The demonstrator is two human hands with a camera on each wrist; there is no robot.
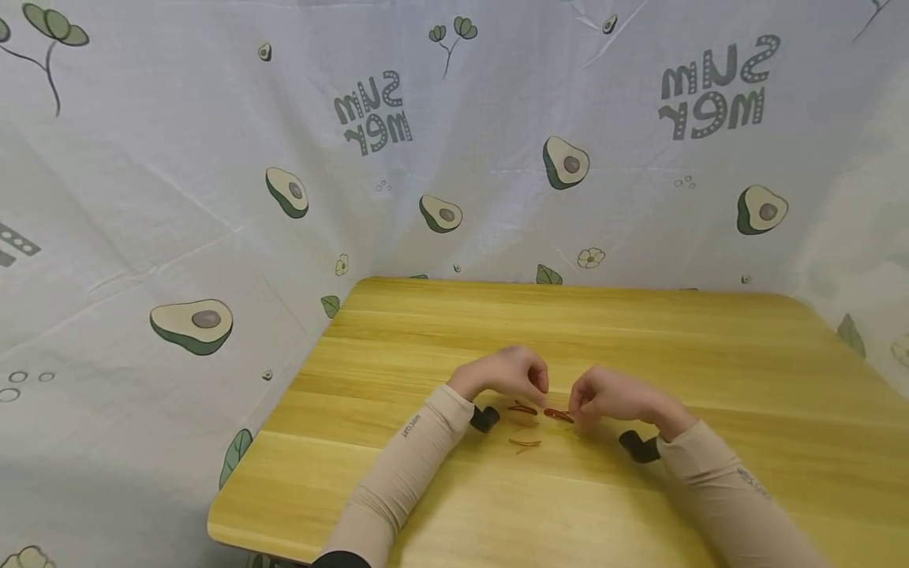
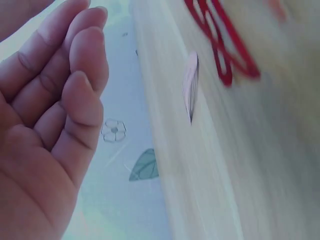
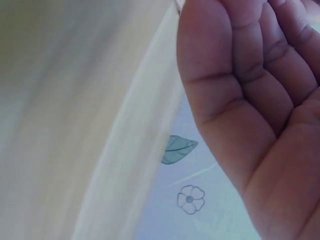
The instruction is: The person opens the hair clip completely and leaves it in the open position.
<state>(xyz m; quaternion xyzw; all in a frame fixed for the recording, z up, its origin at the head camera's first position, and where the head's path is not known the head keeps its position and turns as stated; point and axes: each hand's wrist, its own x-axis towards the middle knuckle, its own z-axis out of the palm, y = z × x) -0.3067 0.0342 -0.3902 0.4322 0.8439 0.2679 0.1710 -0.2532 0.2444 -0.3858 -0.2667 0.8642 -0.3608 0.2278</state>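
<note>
In the head view a red-brown hair clip (image 1: 559, 414) lies between the two hands. My right hand (image 1: 616, 394) has curled fingers at the clip's right end and appears to pinch it; its grip is partly hidden. Over the clip's left end hover the bent fingers of my left hand (image 1: 507, 373); whether they touch it is unclear. A second hair clip (image 1: 522, 408) is below the left hand, and a third hair clip (image 1: 525, 442) lies closer to me. In the left wrist view a blurred red hair clip (image 2: 220, 40) appears beyond the curled fingers (image 2: 82, 100), near a pinkish hair clip (image 2: 190, 87).
The wooden table (image 1: 440, 331) carries the clips. A white curtain (image 1: 497, 142) printed with avocados hangs behind it and along the left side. Dark wrist camera mounts (image 1: 639, 447) stick out below both wrists, close to the tabletop.
</note>
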